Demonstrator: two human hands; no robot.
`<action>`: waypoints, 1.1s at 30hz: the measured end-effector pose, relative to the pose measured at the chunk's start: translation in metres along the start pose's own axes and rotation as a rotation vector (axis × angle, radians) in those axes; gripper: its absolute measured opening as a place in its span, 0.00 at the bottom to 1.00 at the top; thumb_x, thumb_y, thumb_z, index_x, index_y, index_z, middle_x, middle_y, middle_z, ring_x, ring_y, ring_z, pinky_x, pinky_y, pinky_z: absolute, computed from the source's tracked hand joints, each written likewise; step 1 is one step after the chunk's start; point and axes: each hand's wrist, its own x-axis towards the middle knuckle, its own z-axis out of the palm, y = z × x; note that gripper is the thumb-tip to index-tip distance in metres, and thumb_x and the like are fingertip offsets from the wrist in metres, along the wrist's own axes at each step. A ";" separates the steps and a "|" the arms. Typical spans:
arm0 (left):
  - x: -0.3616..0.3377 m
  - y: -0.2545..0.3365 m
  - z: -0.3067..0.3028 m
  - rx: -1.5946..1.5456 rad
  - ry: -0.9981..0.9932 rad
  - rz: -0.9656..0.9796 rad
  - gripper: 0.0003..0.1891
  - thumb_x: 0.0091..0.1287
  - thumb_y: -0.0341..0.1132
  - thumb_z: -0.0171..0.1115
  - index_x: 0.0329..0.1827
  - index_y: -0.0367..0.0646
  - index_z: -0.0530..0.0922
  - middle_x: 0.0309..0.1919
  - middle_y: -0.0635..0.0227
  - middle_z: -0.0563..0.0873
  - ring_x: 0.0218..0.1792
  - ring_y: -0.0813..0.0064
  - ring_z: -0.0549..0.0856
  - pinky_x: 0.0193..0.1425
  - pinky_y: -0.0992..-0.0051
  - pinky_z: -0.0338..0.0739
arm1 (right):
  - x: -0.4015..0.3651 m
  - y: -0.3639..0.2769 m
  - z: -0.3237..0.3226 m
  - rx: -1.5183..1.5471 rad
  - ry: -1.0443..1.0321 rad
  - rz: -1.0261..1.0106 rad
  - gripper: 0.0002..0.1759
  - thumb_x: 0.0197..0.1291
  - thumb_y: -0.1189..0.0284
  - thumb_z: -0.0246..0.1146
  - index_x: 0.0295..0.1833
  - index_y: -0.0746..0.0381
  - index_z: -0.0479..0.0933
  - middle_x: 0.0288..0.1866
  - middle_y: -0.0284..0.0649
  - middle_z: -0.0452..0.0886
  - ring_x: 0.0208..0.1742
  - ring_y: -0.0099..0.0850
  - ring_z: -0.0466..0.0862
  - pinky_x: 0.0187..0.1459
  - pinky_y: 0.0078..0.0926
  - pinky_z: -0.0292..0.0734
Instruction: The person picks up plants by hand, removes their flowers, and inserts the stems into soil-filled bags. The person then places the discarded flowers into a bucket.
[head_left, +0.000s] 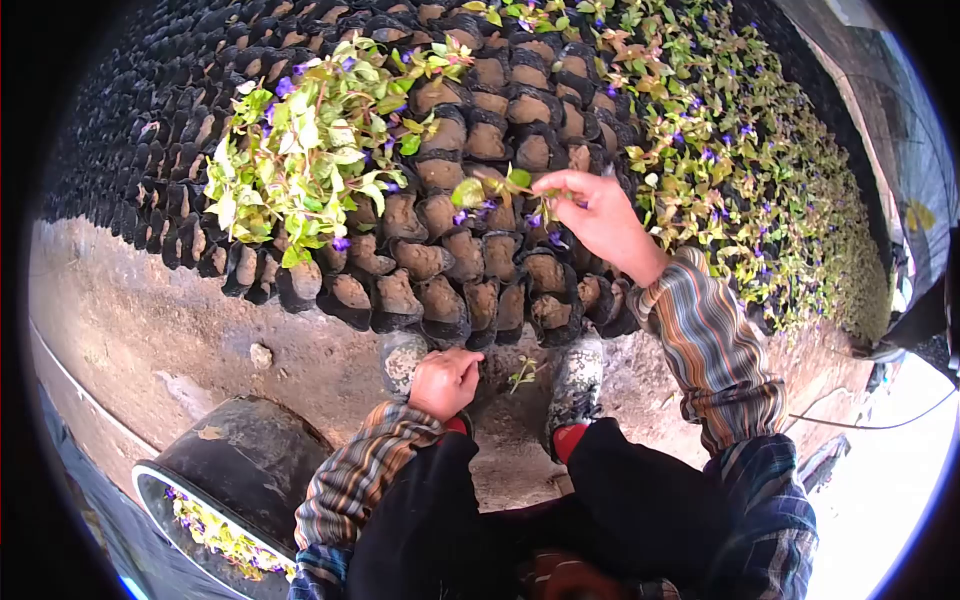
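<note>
My right hand (600, 220) is over the rows of soil-filled black bags (485, 140), thumb and fingers pinched on a small leafy cutting (518, 181). The cutting has green leaves, and purple flowers (475, 212) show just beside and under it. Near my left knee is my left hand (447, 383), its fingers curled and nothing visible in them. A loose heap of leafy cuttings (310, 150) with purple blooms lies on the bags to the left of my right hand.
Planted bags with green and purple growth (740, 180) fill the right side. A black bucket (250, 450) lies tipped at lower left, with more cuttings (225, 535) inside. My spotted shoes (577, 380) stand on the dirt floor (300, 350). A stone (261, 356) sits there.
</note>
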 end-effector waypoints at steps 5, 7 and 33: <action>-0.001 0.001 0.003 0.040 -0.031 -0.010 0.06 0.58 0.27 0.63 0.37 0.42 0.83 0.31 0.61 0.86 0.33 0.59 0.85 0.39 0.64 0.77 | -0.097 0.083 -0.002 -0.296 0.168 0.029 0.16 0.57 0.72 0.66 0.52 0.62 0.81 0.42 0.38 0.83 0.45 0.30 0.82 0.47 0.25 0.76; -0.002 -0.001 0.006 0.042 -0.015 0.009 0.06 0.58 0.26 0.63 0.37 0.42 0.83 0.32 0.61 0.87 0.33 0.57 0.85 0.39 0.63 0.77 | -0.107 0.077 0.003 -0.434 0.268 -0.051 0.21 0.51 0.69 0.72 0.52 0.59 0.81 0.50 0.42 0.80 0.52 0.42 0.79 0.54 0.37 0.73; 0.000 0.000 0.014 0.176 -0.064 -0.099 0.05 0.60 0.29 0.62 0.38 0.44 0.85 0.34 0.58 0.87 0.34 0.54 0.86 0.39 0.61 0.80 | -0.131 0.130 -0.053 -1.031 0.289 0.145 0.09 0.52 0.64 0.63 0.25 0.55 0.85 0.26 0.36 0.84 0.40 0.37 0.81 0.55 0.43 0.59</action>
